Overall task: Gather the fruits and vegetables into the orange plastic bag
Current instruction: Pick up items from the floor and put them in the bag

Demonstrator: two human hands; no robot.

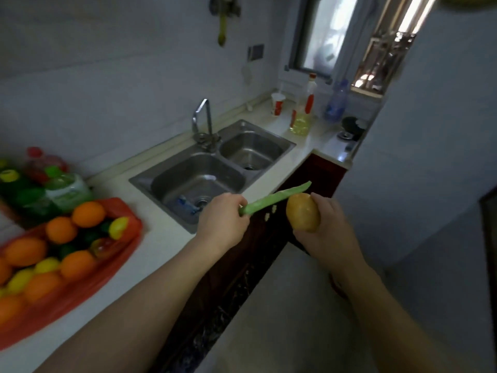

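Observation:
My left hand [223, 224] is closed around one end of a long green bean pod [274, 198], which sticks out to the right over the counter's front edge. My right hand [325, 227] grips a yellowish-brown potato [302, 212], held in front of the cabinet, right of the pod. The orange plastic bag [80, 289] lies open on the counter at the left. It holds several oranges [88, 214], lemons [119, 226] and dark green items. Both hands are well to the right of the bag.
A steel double sink [215, 168] with a tap [203, 122] sits in the white counter behind my hands. Green bottles [67, 189] stand behind the bag. An oil bottle [302, 114], a paper cup [277, 104] and a water bottle [336, 100] stand in the far corner.

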